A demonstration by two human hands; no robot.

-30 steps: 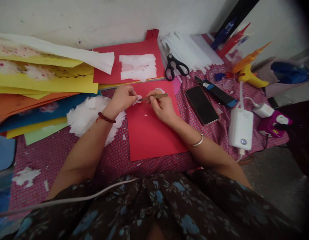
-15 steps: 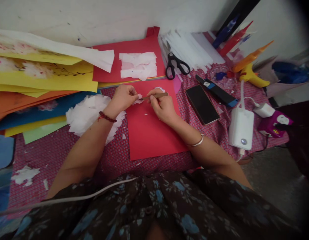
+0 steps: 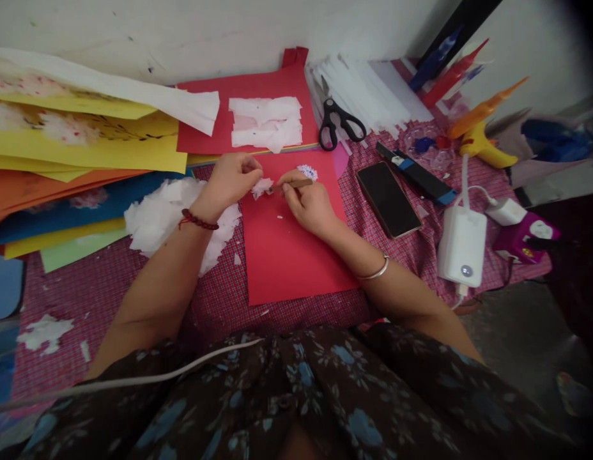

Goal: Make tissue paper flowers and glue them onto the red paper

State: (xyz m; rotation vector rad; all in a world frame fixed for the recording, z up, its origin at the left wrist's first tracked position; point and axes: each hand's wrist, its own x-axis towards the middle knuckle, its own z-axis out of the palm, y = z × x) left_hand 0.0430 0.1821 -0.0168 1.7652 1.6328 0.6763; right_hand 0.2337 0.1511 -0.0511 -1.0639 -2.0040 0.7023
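My right hand [image 3: 308,203] grips a slim brown stick-like tool [image 3: 300,183], pencil-fashion, its thin tip pointing left. That tip reaches a small crumpled tuft of white-pink paper [image 3: 262,186] on the red sheet [image 3: 296,255]. Just above and left of the tuft, my left hand [image 3: 234,180] has thumb and fingertips drawn together; whatever may be between them is too small to make out. A round white paper piece with blue-violet marks [image 3: 307,172] lies behind my right hand. Beneath my left wrist is a heap of torn white paper [image 3: 165,217].
Black scissors [image 3: 339,121], white strips [image 3: 363,96], a phone [image 3: 388,199] and a black-blue cutter [image 3: 416,176] lie to the right. Beyond them are a yellow glue gun [image 3: 488,150] and a white power bank [image 3: 462,246]. Coloured sheets [image 3: 85,153] are stacked at left.
My left fingertips have shifted slightly up and left off the tuft, which now shows more fully. My right hand and its tool have moved a little left, uncovering more of the blue-marked piece.
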